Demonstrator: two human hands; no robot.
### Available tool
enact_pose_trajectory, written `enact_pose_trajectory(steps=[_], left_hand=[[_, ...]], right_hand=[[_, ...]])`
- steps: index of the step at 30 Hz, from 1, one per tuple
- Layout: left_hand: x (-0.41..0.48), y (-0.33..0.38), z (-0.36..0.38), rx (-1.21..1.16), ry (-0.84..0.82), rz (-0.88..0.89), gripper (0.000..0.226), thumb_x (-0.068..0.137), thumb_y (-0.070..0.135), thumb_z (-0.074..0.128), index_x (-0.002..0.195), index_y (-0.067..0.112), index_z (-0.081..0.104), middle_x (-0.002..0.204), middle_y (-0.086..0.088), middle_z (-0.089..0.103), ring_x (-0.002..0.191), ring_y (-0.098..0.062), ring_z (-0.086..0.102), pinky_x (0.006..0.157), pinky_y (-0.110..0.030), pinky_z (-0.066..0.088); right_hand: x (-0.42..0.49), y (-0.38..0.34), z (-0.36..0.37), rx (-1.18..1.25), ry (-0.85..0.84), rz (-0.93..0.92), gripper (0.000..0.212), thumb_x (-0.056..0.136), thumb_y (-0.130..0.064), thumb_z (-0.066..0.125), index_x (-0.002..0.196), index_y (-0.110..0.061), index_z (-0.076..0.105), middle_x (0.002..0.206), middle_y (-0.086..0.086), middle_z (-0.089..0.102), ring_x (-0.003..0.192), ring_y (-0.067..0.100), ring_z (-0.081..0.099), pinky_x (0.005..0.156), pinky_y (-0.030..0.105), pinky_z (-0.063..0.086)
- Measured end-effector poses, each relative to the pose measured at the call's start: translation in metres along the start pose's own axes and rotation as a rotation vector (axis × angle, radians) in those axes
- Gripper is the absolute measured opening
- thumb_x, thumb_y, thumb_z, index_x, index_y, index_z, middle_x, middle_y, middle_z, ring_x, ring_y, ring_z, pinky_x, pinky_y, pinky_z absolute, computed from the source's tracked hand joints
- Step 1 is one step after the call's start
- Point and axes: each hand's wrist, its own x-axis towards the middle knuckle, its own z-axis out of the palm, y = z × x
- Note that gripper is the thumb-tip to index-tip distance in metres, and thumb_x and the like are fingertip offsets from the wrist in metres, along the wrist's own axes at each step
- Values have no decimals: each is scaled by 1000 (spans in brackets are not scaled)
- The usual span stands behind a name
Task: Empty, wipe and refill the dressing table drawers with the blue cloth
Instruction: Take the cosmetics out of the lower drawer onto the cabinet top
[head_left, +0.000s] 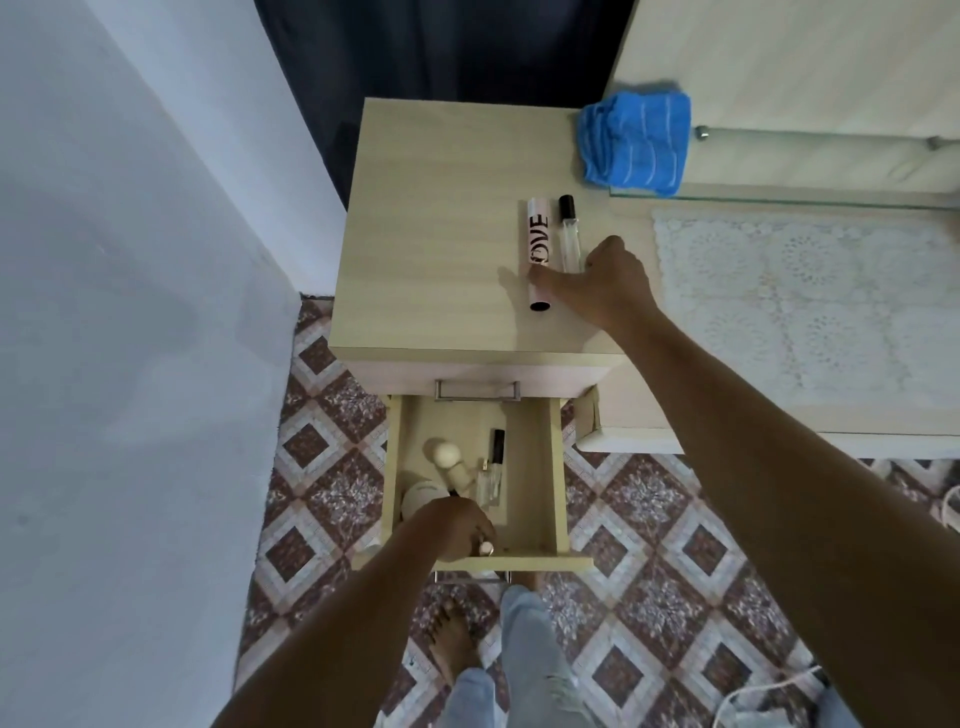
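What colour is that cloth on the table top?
The cloth is bright blue with thin pale stripes; the head view shows it best.

Seen from the head camera, a person's left hand and right hand extend from uncovered forearms, with sleeves nowhere in frame. Below, pale blue-grey trousers of a denim-like cloth show creases and a small frayed mark on one leg. One bare foot shows its toes.

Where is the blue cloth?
In the head view, the blue cloth lies at the cabinet top's far right corner, beyond the pink tube and glass bottle.
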Motion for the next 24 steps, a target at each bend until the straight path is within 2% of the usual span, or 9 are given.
enact_pose_trajectory(steps=[3, 8, 12, 15, 17, 21, 23, 24], left_hand=[[1, -1, 0, -31, 94, -27, 34, 87, 13, 62, 117, 26, 68, 116, -3, 68, 100, -22, 66, 78, -26, 49], [-14, 3, -13, -148, 255, 0, 27, 87, 26, 65, 114, 24, 68, 108, 0, 65, 96, -18, 65, 77, -27, 52], [-23, 16, -33, -338, 329, 30, 25, 93, 20, 60, 116, 12, 65, 117, -6, 67, 92, -12, 66, 68, -9, 45], [-37, 36, -56, -529, 387, 116, 11, 91, 15, 62, 93, 25, 65, 105, -3, 72, 92, -14, 68, 82, -24, 54], [-46, 47, -73, -642, 443, 159, 24, 89, 12, 63, 77, 33, 60, 89, 3, 70, 83, -11, 66, 86, -35, 55], [-70, 71, -107, -736, 551, 187, 7, 94, 25, 60, 88, 22, 61, 80, -5, 68, 68, -17, 64, 66, -38, 57], [-79, 83, -122, -774, 614, 183, 13, 94, 32, 59, 92, 18, 61, 74, -3, 68, 66, -22, 66, 59, -36, 57], [-81, 88, -130, -758, 661, 151, 16, 94, 34, 59, 94, 18, 62, 71, 1, 67, 64, -19, 67, 58, -32, 55]], right_hand=[[1, -2, 0, -3, -1, 11, 90, 63, -64, 74, 124, -5, 43, 119, 6, 54, 110, 23, 54, 84, 34, 46], [0, -6, 2, -36, 1, 13, 94, 61, -63, 76, 125, -4, 41, 122, 8, 52, 114, 26, 53, 85, 32, 44], [1, -7, 4, -55, -3, 14, 96, 60, -65, 76, 125, -4, 40, 122, 9, 51, 115, 27, 52, 88, 35, 44], [2, -7, 4, -64, -8, 19, 98, 60, -67, 75, 126, -4, 40, 124, 10, 50, 116, 28, 51, 91, 36, 44], [3, -8, 3, -60, -22, 32, 101, 61, -69, 73, 130, -3, 38, 127, 11, 49, 118, 29, 50, 93, 38, 44], [8, -10, -1, -42, -55, 70, 100, 66, -68, 70, 134, -2, 35, 130, 12, 49, 118, 29, 51, 93, 38, 46], [7, -9, -1, -33, -67, 79, 101, 64, -67, 72, 132, -2, 36, 128, 12, 50, 117, 29, 52, 90, 38, 47], [7, -10, -2, -26, -72, 79, 102, 62, -67, 73, 132, -2, 37, 128, 11, 50, 117, 29, 52, 91, 38, 47]])
